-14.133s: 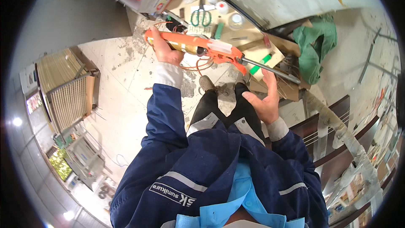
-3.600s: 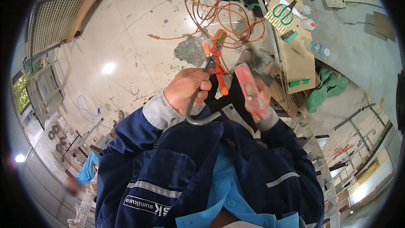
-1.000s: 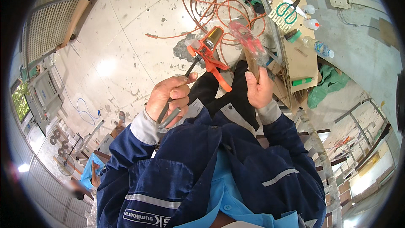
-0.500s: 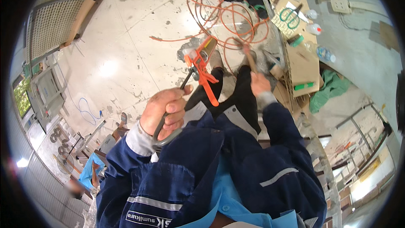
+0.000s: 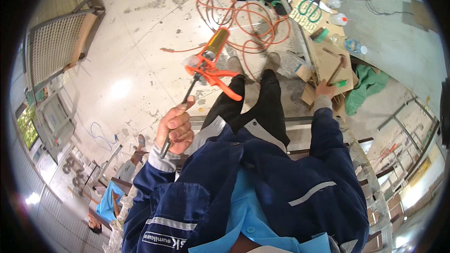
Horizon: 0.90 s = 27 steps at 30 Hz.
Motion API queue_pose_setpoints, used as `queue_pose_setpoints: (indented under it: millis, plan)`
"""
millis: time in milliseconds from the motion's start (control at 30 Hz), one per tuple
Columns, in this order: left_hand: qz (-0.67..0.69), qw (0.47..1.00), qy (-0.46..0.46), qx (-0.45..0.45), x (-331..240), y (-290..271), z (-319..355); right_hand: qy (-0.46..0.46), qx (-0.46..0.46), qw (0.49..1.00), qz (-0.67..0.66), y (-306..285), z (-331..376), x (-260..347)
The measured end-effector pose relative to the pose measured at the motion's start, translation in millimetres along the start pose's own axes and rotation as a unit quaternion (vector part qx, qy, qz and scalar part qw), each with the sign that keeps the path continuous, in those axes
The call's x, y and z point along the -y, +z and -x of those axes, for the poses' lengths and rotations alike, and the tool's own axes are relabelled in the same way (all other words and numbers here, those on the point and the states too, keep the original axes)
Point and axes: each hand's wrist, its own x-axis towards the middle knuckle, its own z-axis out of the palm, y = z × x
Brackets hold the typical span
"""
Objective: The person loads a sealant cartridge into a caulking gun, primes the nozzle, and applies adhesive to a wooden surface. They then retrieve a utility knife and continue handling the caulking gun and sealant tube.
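My left hand (image 5: pixel 176 130) is closed around the dark rod of an orange caulking gun (image 5: pixel 208 72). The gun points away over the floor, with a yellow-brown tube (image 5: pixel 218 40) in its frame and its orange trigger and handle hanging free toward my legs. My right hand (image 5: pixel 324 89) is closed round the lower end of a wooden-handled hammer (image 5: pixel 335 72) at the near end of the bench on my right. The hammer's head lies over the brown board (image 5: pixel 323 61) there. Close beside that hand is a small green item (image 5: pixel 341 83).
On the bench stand green-handled scissors (image 5: pixel 309 11), a green-topped brush-like item (image 5: pixel 319 34) and a clear bottle (image 5: pixel 355 46). An orange hose (image 5: pixel 251 21) lies coiled on the floor ahead. Green cloth (image 5: pixel 365 89) hangs near the bench. Another person (image 5: pixel 93 225) is at the lower left.
My right hand has moved right with the hammer, from above my feet to the bench. The caulking gun has tilted, its tube now showing more fully, and my left hand has shifted slightly left.
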Motion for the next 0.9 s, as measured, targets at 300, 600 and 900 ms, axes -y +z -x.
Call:
queue_pose_setpoints:
  millis: [300,600,900]
  plan:
    - [-0.268,0.962,0.050,-0.028,49,27,-24,-0.472,0.440,0.758,-0.097,-70,190,157]
    - [-0.474,0.854,0.205,0.070,87,54,-66,-0.151,0.453,0.813,-0.333,-53,236,201]
    - [0.044,0.962,0.260,-0.072,-35,13,-158,-0.252,0.556,0.742,-0.278,-158,270,235]
